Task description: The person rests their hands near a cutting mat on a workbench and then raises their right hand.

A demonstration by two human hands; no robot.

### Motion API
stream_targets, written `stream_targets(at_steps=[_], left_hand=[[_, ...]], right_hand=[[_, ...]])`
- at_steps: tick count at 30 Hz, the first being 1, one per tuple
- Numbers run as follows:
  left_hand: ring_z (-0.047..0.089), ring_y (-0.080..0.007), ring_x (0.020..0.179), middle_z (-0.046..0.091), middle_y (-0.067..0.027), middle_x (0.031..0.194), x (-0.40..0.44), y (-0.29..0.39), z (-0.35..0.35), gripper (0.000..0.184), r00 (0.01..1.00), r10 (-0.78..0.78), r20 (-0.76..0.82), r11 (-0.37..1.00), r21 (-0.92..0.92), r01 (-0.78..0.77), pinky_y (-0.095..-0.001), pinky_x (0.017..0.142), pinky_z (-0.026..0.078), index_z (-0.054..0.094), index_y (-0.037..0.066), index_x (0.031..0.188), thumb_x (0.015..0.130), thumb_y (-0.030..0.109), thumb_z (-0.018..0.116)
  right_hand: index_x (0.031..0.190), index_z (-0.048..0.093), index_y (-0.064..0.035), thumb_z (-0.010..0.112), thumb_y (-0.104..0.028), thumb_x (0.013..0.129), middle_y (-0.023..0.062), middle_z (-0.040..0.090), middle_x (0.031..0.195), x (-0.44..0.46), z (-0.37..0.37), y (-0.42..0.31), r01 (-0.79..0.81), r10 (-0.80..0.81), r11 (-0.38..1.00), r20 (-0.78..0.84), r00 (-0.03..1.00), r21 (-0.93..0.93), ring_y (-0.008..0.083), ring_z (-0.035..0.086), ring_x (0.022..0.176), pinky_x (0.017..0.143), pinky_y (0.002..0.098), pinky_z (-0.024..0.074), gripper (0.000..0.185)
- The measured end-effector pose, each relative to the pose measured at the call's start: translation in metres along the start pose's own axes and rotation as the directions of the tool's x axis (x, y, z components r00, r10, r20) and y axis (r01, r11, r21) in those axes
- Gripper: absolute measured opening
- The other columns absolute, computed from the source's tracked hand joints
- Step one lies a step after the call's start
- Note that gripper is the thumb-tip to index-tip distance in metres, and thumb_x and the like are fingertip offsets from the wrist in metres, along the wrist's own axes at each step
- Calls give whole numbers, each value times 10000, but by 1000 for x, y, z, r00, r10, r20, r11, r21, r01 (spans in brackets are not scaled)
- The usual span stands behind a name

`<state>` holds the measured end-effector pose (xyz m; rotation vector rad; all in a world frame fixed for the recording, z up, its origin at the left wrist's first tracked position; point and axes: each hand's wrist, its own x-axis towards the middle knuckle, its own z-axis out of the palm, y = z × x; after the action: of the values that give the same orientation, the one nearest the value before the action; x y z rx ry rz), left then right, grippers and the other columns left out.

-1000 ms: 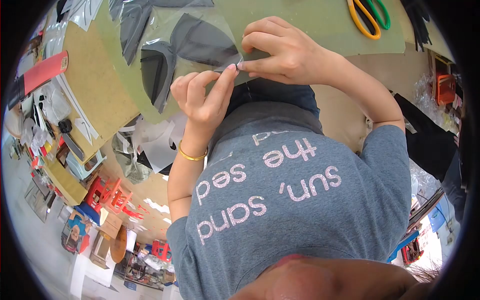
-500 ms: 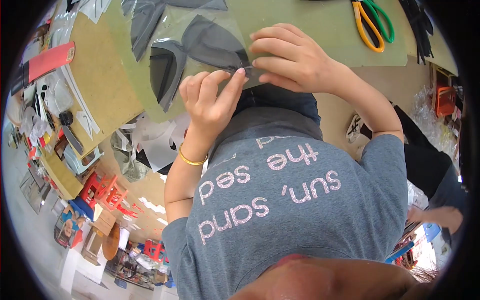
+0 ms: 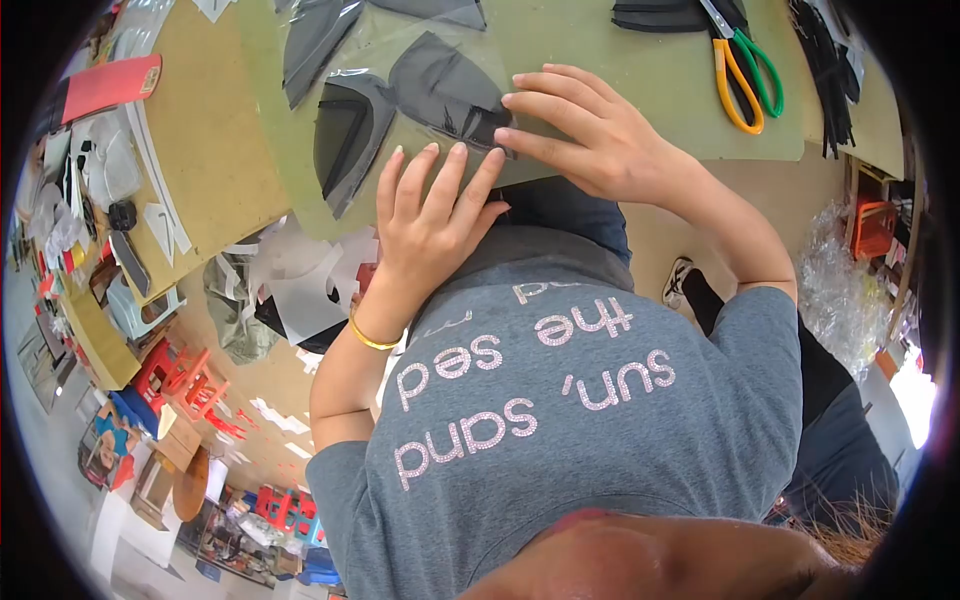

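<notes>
A sheet of clear plastic film (image 3: 400, 132) lies on the green cutting mat with several dark grey cut pieces on or under it; I cannot tell which. My left hand (image 3: 430, 205) rests with fingers outstretched at the film's lower edge, fingertips at or just short of it. My right hand (image 3: 610, 145) spreads its fingers over the right end of the nearest curved grey piece (image 3: 440, 85), touching it or the film. Another grey piece with a black triangular outline (image 3: 350, 135) lies to the left.
Orange-and-green-handled scissors (image 3: 745, 85) lie at the right of the green mat (image 3: 640, 80). Dark strips (image 3: 825, 85) hang at the far right and black pieces (image 3: 665, 15) lie at the back. On the left stand a red folder (image 3: 105, 90) and clutter. Another person's dark-clothed leg (image 3: 820, 380) is at right.
My left hand has opened from a pinch at the film's edge to flat fingers and moved slightly toward me. My right hand has lowered, its fingertips reaching the grey piece. The view has shifted a little.
</notes>
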<state>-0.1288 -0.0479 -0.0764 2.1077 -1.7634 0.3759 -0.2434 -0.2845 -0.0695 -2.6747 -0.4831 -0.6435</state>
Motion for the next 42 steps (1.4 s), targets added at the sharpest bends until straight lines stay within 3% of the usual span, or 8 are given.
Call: stream_targets(at_steps=[8,11,17,23,26,32,38,42], left_hand=[[570,-300,1209,635,-86,1250,13,-22,-17,571,991,59,118,972,-234,-30,-503,1099,417,622,91,1314,830,343,790],[580,-300,1200,632,-92,1253,10,-29,-15,560,997,41,70,950,-312,-18,-483,1092,431,625,73,1297,813,294,801],[590,-282,1205,630,-92,1260,11,-25,-16,523,996,12,84,967,-256,10,-469,1079,447,646,50,1261,809,263,800],[608,-278,1181,646,-88,1230,12,-30,-15,476,998,44,51,963,-269,-29,-464,1054,465,672,31,1215,815,257,796],[634,-283,1134,678,-85,1159,16,-28,-18,392,999,11,30,953,-304,-1,-451,1008,492,704,35,1135,821,251,796],[682,-255,946,705,-57,952,28,-18,-9,292,996,-13,-92,977,-211,-7,-370,829,533,728,49,996,779,210,839],[636,-214,781,666,-29,832,40,-11,-5,281,989,-23,-146,984,-179,-3,-328,713,522,747,69,984,755,187,858],[626,-210,751,657,-23,818,39,-10,-2,265,986,-6,-167,985,-173,-23,-329,683,524,759,75,975,750,169,862]], right_hand=[[1163,746,-130,665,-121,759,116,582,1384,13,-11,-19,-61,86,988,176,981,-143,313,454,1419,1199,598,270,412],[1138,749,-103,667,-90,753,127,579,1391,20,-17,-14,-78,92,994,187,978,-81,310,446,1431,1191,603,279,394],[1167,710,-62,648,-14,754,129,625,1334,17,-13,-4,-45,45,999,26,999,9,343,542,1343,1142,556,381,421],[1152,699,-37,685,-16,730,131,652,1204,11,-17,-3,-95,95,994,-4,995,46,356,631,1137,935,491,536,422],[1128,701,-40,716,-82,702,122,633,1087,18,-21,4,37,-38,999,14,999,20,324,640,1023,839,454,551,428],[1037,701,-14,703,-123,645,112,603,973,18,-5,16,261,-264,962,-34,964,-83,285,639,915,779,404,554,407],[961,676,1,694,-130,643,110,600,936,27,-6,12,237,-235,971,42,971,-36,274,639,896,758,388,547,344],[890,620,-50,677,-172,716,48,538,853,29,3,12,202,-205,978,-54,977,-52,207,599,854,724,319,489,220]])
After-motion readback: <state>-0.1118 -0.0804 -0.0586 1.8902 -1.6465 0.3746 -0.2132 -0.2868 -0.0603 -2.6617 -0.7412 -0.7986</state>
